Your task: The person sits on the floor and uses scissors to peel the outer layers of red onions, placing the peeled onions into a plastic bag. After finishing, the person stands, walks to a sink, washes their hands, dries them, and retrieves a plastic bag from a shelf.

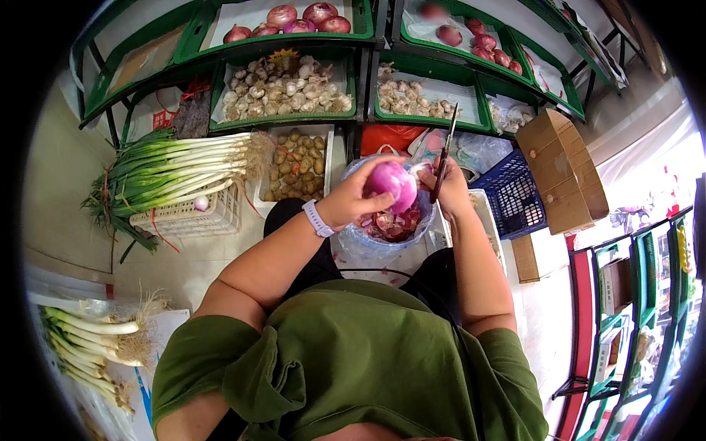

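My left hand (353, 193) wraps around a peeled-looking purple onion (392, 184) above a bag-lined bin (380, 249). Dark red onion skins (392, 225) fill the bin's mouth. In my right hand (453, 190) is a slim knife (441, 173), its blade pointing up and away from me. The thumb and fingertips of that hand also pinch a pale, papery piece (422, 168) at the onion's right end. Whether this piece is still attached to the onion cannot be made out.
Green crates hold garlic (287, 91) and red onions (300, 19) on the rack ahead. Leeks (187, 168) lie over a white plastic basket (220, 212) at left, beside potatoes (298, 160). A blue basket (510, 195) and cardboard box (568, 171) stand right. A black cable (380, 270) crosses my lap.
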`<state>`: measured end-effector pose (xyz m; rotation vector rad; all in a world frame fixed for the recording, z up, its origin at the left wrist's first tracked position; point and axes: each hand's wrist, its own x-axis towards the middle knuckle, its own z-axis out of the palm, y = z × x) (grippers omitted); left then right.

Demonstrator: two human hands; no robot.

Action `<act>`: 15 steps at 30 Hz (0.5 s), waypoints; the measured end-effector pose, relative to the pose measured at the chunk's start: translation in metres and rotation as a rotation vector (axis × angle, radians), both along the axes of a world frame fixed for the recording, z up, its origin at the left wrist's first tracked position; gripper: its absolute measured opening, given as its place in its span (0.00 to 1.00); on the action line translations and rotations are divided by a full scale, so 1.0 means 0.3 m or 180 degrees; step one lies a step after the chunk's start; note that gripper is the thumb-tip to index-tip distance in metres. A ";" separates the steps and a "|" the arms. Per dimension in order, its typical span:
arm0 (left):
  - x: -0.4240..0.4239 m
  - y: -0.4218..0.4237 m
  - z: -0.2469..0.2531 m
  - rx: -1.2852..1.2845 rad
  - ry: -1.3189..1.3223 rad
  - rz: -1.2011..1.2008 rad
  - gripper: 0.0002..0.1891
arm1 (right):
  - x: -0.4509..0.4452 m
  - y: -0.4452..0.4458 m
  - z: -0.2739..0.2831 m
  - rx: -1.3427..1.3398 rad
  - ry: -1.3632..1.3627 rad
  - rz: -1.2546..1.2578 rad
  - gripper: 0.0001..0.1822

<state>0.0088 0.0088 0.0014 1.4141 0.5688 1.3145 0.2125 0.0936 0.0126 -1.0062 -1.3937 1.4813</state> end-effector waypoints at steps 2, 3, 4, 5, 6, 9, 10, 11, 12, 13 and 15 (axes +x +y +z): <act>0.004 -0.007 0.038 -0.0763 -0.0884 -0.0294 0.32 | 0.050 0.074 -0.088 -0.0038 -0.0285 -0.0030 0.16; 0.001 -0.014 0.045 -0.1158 -0.1331 -0.0404 0.32 | 0.053 0.089 -0.107 -0.0071 -0.0431 -0.0011 0.16; -0.009 0.009 0.033 -0.1242 -0.1417 -0.0411 0.32 | 0.050 0.092 -0.111 -0.0113 -0.0574 -0.0001 0.17; -0.010 0.017 0.019 -0.1348 -0.1391 -0.0325 0.31 | 0.052 0.112 -0.145 0.0062 -0.0940 -0.0071 0.17; -0.008 0.027 0.008 -0.1442 -0.1370 -0.0238 0.31 | 0.030 0.119 -0.148 0.0250 -0.1309 -0.0139 0.17; 0.017 0.035 -0.013 -0.1663 -0.0966 0.0207 0.33 | 0.022 0.113 -0.148 0.0358 -0.1556 -0.0200 0.18; 0.027 0.033 -0.018 -0.1680 -0.0757 0.0345 0.34 | 0.021 0.114 -0.165 0.0557 -0.1428 -0.0298 0.19; 0.035 0.035 -0.025 -0.1696 -0.0548 0.0480 0.35 | 0.016 0.109 -0.178 0.0755 -0.1298 -0.0396 0.21; 0.035 0.040 -0.047 -0.1624 -0.0354 0.0681 0.35 | -0.021 0.046 -0.108 0.0455 -0.0679 -0.0146 0.22; 0.040 0.050 -0.078 -0.1450 -0.0186 0.0825 0.35 | -0.040 0.017 -0.101 0.0691 -0.0628 -0.0116 0.22; 0.053 0.067 -0.118 -0.1091 0.0154 0.1098 0.34 | -0.061 -0.015 -0.100 0.1167 -0.0523 -0.0066 0.23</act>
